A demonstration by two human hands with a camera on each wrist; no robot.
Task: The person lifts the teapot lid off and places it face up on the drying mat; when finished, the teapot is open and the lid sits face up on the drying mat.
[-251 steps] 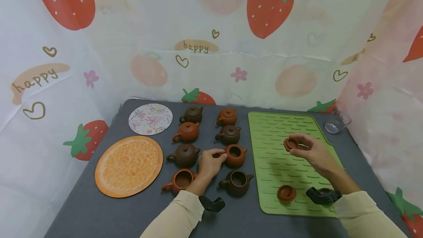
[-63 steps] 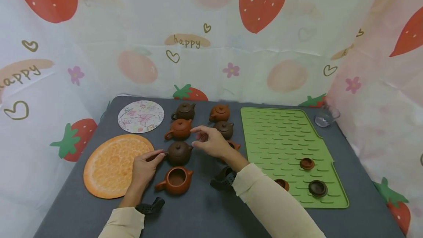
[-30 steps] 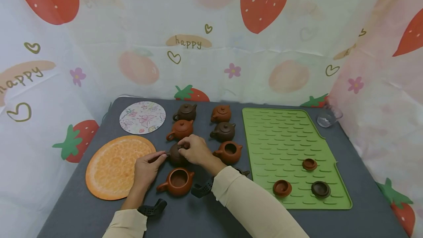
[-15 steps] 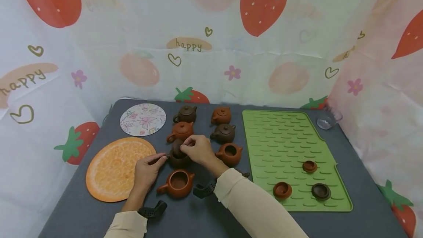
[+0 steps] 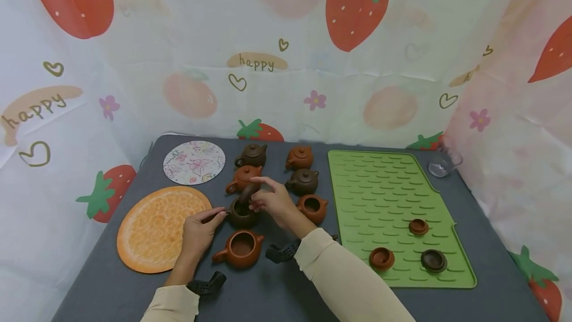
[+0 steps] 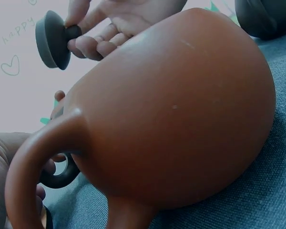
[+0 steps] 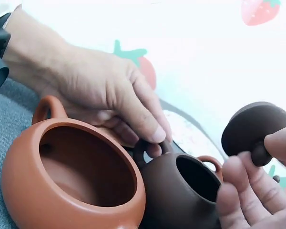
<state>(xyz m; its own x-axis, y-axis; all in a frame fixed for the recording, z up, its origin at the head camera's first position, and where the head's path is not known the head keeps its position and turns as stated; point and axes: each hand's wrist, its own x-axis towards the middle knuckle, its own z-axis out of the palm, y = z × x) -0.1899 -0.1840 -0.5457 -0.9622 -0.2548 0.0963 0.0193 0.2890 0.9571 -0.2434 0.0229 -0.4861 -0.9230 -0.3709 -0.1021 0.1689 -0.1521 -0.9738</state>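
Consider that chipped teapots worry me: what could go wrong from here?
The right hand pinches the tilted dark lid by its small knob, so it could slip and chip the open dark teapot next to it. The left hand holds that pot only by its handle, so a bump might tip it. A second dark lid lies on the green mat; if this one joins it, the two might get mixed up.

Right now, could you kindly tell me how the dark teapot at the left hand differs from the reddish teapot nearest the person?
The dark teapot is deep brown; the reddish teapot is orange-brown. The left hand holds the dark teapot, but no hand holds the reddish teapot. A lid is held near the dark teapot, none near the reddish one. Both are uncovered.
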